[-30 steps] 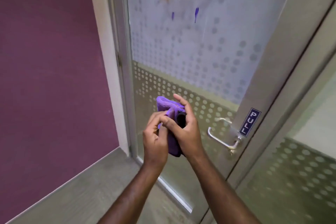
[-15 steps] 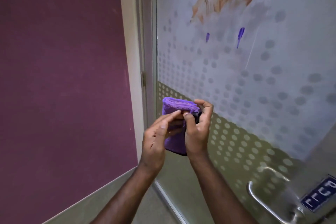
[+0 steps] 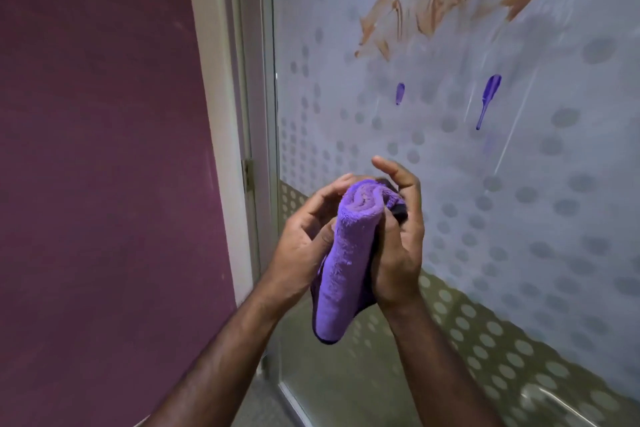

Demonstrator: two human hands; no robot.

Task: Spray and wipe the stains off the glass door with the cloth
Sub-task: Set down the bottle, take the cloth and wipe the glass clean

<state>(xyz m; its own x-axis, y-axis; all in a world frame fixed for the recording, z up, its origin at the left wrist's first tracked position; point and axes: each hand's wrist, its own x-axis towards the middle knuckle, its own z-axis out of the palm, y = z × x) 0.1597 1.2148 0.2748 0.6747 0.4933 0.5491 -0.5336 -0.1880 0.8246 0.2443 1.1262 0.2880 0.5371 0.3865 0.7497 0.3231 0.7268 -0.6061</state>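
While both hands meet before the glass door [image 3: 450, 184], the folded purple cloth [image 3: 346, 260] stands upright between them. Left hand [image 3: 304, 246] fingers curl round it; right hand [image 3: 398, 246] grips its other side. Orange smears [image 3: 433, 7] and purple drips [image 3: 487, 97] mark the glass above.

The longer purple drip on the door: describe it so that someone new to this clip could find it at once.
Start at the frosted, dotted glass door and find the orange-brown smear near its top. Below that smear are two purple marks above the hands and the cloth. The longer purple drip is the right one, with a broad head narrowing to a thin tail; the shorter mark on the left is stubbier.
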